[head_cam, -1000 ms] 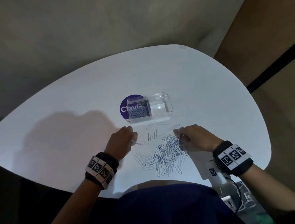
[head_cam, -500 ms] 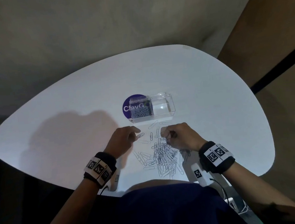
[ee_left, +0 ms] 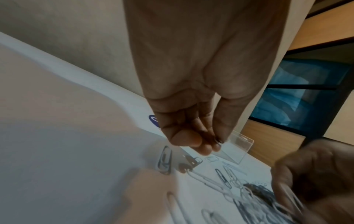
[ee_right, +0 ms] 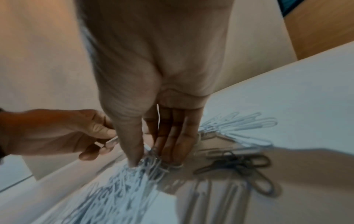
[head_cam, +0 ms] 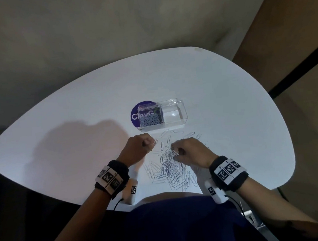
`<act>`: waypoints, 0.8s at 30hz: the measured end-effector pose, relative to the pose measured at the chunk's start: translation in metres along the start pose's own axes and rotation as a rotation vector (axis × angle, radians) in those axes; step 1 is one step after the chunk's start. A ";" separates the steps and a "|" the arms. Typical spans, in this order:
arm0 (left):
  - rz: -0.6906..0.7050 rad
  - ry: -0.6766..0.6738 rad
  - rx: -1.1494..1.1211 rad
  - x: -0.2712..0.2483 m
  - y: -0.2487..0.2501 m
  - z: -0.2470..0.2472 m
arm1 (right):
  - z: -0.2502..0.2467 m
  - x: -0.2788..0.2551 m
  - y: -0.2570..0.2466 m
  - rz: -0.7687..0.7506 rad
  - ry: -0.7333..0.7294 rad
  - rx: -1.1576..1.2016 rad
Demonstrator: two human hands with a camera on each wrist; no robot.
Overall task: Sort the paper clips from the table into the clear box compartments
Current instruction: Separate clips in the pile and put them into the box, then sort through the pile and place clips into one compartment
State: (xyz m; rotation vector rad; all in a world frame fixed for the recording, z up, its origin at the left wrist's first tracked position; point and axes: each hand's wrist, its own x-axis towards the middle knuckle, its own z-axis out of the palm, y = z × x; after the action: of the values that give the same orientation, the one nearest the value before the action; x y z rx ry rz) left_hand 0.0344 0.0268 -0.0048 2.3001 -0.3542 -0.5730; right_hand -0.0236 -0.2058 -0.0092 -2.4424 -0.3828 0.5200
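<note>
A clear two-compartment box (head_cam: 181, 125) stands on the white table past my hands. Its left compartment holds a heap of small clips (head_cam: 150, 120); the right one (head_cam: 174, 113) looks bare. A pile of paper clips (head_cam: 170, 169) lies between my wrists, with loose ones scattered towards the box. My left hand (head_cam: 150, 143) pinches a single paper clip (head_cam: 155, 142) just above the table, left of the pile; the right wrist view shows that clip (ee_right: 112, 140) between thumb and finger. My right hand (head_cam: 174, 151) pinches clips (ee_right: 151, 159) at the pile's far end.
A round purple sticker (head_cam: 138, 115) lies under the box's left end. The rounded table edge (head_cam: 160, 194) runs close to my body. Loose large clips (head_cam: 176, 132) lie in front of the box. A wall and a wooden panel stand beyond the table.
My right hand has slid left across the pile and pinched clips at its far end. My left hand has raised its single clip slightly towards the box.
</note>
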 end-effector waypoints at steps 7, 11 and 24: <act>-0.006 -0.001 0.099 -0.008 -0.013 0.000 | -0.021 -0.002 0.024 0.115 0.159 0.233; -0.001 0.002 0.162 -0.011 -0.015 0.003 | -0.033 -0.016 0.040 0.174 0.205 0.147; 0.087 0.124 0.294 -0.008 -0.008 0.006 | -0.018 -0.038 0.041 0.186 -0.090 -0.125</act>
State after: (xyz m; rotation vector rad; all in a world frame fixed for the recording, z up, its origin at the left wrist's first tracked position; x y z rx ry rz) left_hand 0.0247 0.0323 -0.0119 2.5720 -0.5037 -0.3500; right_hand -0.0424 -0.2614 -0.0106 -2.5967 -0.2318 0.7066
